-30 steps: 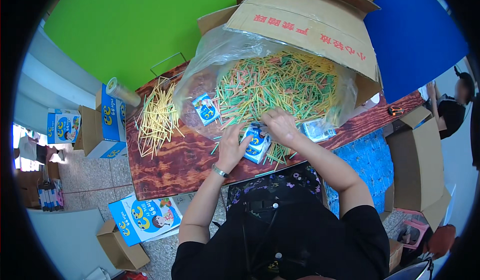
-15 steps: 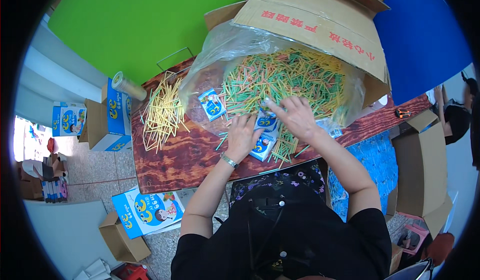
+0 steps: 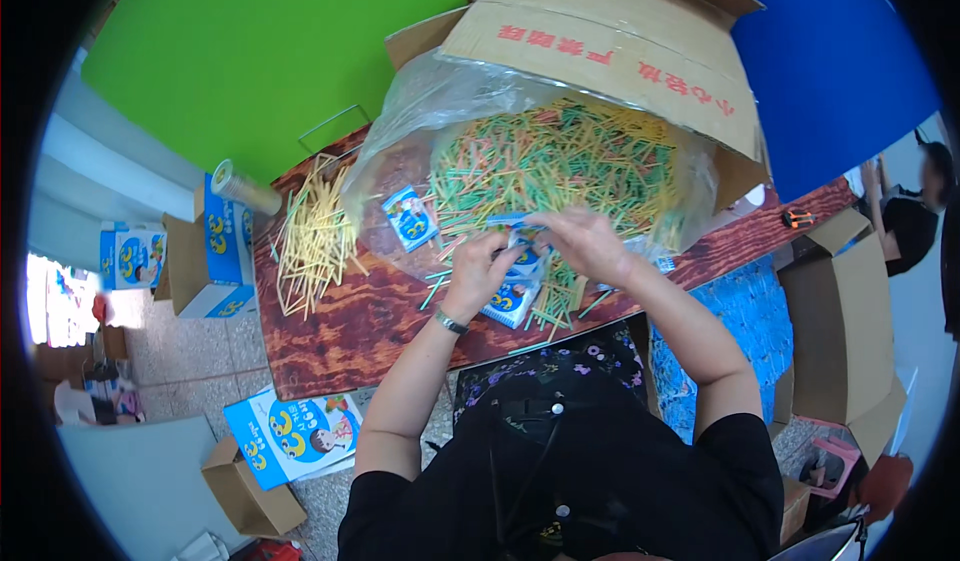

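Note:
A small blue-and-white packet (image 3: 522, 261) is held between my two hands over the near edge of the table. My left hand (image 3: 476, 273) is closed with thumb and fingers on its left side. At its upper end my right hand (image 3: 588, 245) pinches the packet's blue edge. Just below lies another blue-and-white packet (image 3: 510, 304), flat on the table. A third packet (image 3: 409, 218) rests on clear plastic to the left. Behind my hands spreads a big heap of thin pink, green and yellow sticks (image 3: 560, 166).
The heap spills from a plastic-lined cardboard carton (image 3: 610, 36) lying on the red-brown wooden table (image 3: 340, 346). Pale yellow sticks (image 3: 318, 241) and a clear cylindrical jar (image 3: 245, 191) stand left. Blue printed boxes (image 3: 300, 431) sit beside the table. Another person (image 3: 912, 221) is at far right.
Both hands have come together on the packet, and my right hand has taken its upper edge. The packet's blue end is now raised. The whole view has shifted slightly.

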